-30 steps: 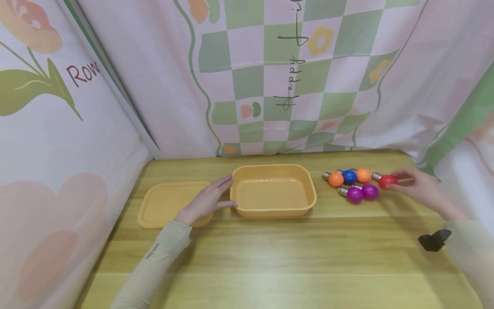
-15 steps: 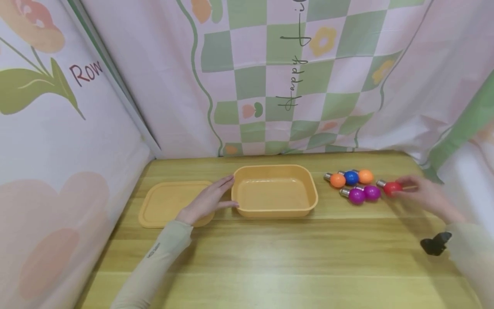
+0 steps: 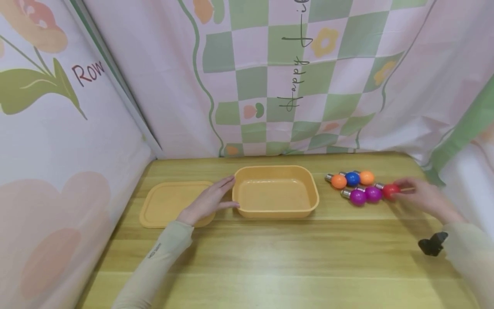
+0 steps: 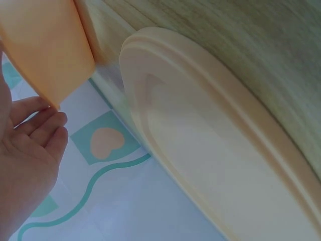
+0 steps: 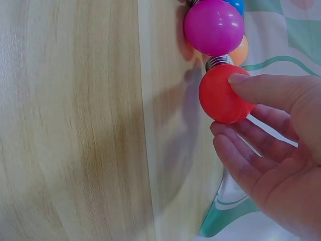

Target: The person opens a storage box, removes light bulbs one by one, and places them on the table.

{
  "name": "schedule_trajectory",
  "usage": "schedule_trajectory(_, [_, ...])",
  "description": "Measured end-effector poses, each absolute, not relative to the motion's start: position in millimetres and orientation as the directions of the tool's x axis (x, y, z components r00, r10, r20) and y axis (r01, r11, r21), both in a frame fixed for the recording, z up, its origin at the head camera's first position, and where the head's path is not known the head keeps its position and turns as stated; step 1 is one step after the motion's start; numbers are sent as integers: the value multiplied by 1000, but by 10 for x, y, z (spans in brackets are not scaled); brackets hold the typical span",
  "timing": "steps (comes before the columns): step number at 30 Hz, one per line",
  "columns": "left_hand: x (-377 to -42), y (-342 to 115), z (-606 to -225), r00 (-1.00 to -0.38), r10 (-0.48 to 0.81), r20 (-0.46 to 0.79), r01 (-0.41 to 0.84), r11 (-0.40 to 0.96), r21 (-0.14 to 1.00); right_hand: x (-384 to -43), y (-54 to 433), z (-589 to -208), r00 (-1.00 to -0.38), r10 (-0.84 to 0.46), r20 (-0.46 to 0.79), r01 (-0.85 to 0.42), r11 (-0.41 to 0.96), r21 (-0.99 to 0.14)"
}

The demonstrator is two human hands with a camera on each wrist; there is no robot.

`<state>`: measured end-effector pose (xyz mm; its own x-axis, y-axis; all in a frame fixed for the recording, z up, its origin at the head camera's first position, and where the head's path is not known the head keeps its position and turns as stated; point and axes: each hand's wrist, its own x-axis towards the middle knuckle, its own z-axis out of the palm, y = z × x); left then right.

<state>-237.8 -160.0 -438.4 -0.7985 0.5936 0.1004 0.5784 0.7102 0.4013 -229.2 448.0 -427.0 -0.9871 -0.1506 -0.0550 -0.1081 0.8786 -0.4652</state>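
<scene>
My right hand (image 3: 428, 198) pinches a red light bulb (image 5: 224, 95) by its round end, thumb on one side and fingers on the other. The bulb's metal screw base points toward a purple bulb (image 3: 373, 194), close against it. Another purple bulb (image 3: 357, 197) lies just to the left. Behind these sit an orange bulb (image 3: 338, 181), a blue bulb (image 3: 352, 179) and a second orange bulb (image 3: 366, 177). With thumb and fingers spread, my left hand (image 3: 206, 201) touches the left side of a yellow plastic container (image 3: 275, 213), which holds nothing.
A yellow lid (image 3: 162, 206) lies flat on the wooden table (image 3: 270, 257), partly under the left hand and forearm. A patterned curtain (image 3: 285, 86) hangs at the table's back edge, with cloth on both sides.
My right hand has brought the red bulb nearer the front and up to the purple pair, from beside the back orange bulb. The left hand stays on the container.
</scene>
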Motion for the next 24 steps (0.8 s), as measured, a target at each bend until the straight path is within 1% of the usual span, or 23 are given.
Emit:
schedule_trajectory(6, [-2387,-1596,-4394,-795,598,102,586,713,385,-2321,4492,-4316,-986,-154,-69,-107,886,-452])
schedule_trajectory(24, [-2379,-1599,-4371,-799,593,101,581,719,381,-2344,4467,-4356,-984,-162,-73,-110,878,-467])
